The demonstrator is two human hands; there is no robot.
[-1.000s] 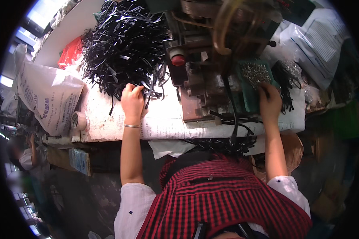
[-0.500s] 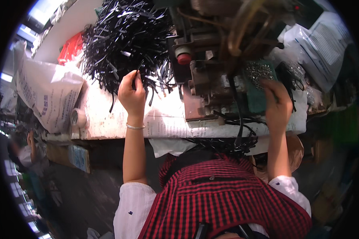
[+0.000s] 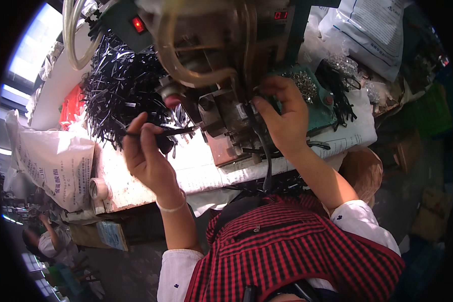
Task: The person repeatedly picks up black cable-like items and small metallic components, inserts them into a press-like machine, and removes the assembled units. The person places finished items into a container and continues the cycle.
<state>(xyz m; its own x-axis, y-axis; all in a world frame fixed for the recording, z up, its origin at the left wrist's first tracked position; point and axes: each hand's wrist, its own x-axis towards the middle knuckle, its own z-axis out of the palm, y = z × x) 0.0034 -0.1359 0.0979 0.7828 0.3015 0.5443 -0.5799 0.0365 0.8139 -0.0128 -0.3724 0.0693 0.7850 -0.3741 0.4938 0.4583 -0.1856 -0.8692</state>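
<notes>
My left hand pinches a black strap, which points right toward the bench machine. Behind that hand rises a big heap of black straps. My right hand is at the machine's work point, thumb and fingers closed together; whatever lies between them is too small to make out. Another black strap hangs from the work point over the bench edge. Just beyond my right hand, a green tray holds a pile of small metal pieces.
Clear hoses loop in front of the machine. A red button sits on its left. White sacks and a tape roll are at the left; another sack stands far right. A co-worker is at far left.
My right hand has gone left from the tray of metal pieces to the machine. My left hand has turned and come nearer, its strap now pointing at the machine. The whole view has shifted.
</notes>
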